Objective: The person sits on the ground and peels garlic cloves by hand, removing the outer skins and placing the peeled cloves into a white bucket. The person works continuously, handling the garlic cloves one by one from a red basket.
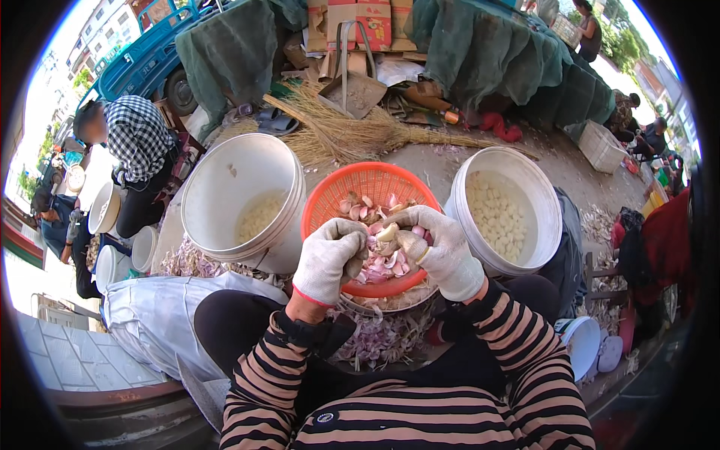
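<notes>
An orange plastic colander [368, 172] with pink-skinned garlic cloves and loose skins [388, 264] stands before me. Over it, my right hand [441, 250], in a whitish work glove, pinches a pale garlic clove [387, 232] between thumb and fingers. My left hand [333, 260], gloved too, is just left of the clove with its fingers curled in; whether it holds a bit of skin is hidden. To the left, a white plastic bucket [225, 169] holds peeled cloves in liquid [261, 216]. Another white bucket [548, 225] on the right holds many peeled cloves [498, 219] in liquid.
Garlic skins [377, 340] lie on the ground below the colander. Beyond it are straw brooms [360, 132], a metal dustpan [354, 95] and dark slippers [277, 121]. A white sack [163, 315] lies at left. A person in a checked shirt [138, 138] sits at the upper left.
</notes>
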The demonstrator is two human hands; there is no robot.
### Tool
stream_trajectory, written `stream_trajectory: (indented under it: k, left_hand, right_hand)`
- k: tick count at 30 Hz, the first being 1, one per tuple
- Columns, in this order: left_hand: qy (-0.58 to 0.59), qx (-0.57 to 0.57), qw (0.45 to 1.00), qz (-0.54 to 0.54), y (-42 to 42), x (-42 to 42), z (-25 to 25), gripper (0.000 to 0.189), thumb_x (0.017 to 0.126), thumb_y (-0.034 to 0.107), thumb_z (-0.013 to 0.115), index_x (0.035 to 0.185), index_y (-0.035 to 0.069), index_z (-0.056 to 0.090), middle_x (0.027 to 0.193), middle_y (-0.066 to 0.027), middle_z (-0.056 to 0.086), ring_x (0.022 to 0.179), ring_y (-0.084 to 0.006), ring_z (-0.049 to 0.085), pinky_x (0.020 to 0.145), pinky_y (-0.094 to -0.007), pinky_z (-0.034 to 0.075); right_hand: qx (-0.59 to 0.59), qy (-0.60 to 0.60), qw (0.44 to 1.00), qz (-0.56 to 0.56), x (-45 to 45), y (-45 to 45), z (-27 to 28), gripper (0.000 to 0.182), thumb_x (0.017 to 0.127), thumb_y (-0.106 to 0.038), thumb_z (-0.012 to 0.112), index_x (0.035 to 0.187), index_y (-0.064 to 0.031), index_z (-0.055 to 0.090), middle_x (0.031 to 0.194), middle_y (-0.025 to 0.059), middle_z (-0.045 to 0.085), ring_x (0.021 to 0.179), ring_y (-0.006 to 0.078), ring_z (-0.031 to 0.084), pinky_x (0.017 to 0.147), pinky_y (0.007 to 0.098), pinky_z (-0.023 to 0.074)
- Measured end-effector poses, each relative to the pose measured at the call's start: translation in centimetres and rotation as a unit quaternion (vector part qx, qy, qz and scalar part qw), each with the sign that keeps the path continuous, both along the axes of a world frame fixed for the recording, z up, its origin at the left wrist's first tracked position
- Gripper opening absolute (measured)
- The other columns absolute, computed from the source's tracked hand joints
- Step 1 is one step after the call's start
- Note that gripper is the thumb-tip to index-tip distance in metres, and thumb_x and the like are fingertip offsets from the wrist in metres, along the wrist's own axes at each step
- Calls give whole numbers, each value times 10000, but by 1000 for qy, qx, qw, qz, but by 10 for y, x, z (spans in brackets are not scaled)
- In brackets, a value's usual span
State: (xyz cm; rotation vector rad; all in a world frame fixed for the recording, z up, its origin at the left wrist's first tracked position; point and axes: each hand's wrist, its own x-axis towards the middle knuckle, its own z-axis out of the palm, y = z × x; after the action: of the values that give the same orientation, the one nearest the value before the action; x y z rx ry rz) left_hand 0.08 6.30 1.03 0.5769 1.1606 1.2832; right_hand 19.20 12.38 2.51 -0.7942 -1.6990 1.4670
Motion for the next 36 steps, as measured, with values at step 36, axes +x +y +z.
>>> stream_trajectory:
  k: [36]
  left_hand:
    - [46,21,998,-42,-9,14,8,118,942,152,646,943,38,618,731,-15,609,518,-60,490,467,-208,360]
  right_hand:
    - [-242,74,959,123,2,8,-1,184,1003,-159,613,1104,-13,661,857,-28,640,622,4,518,561,163,411]
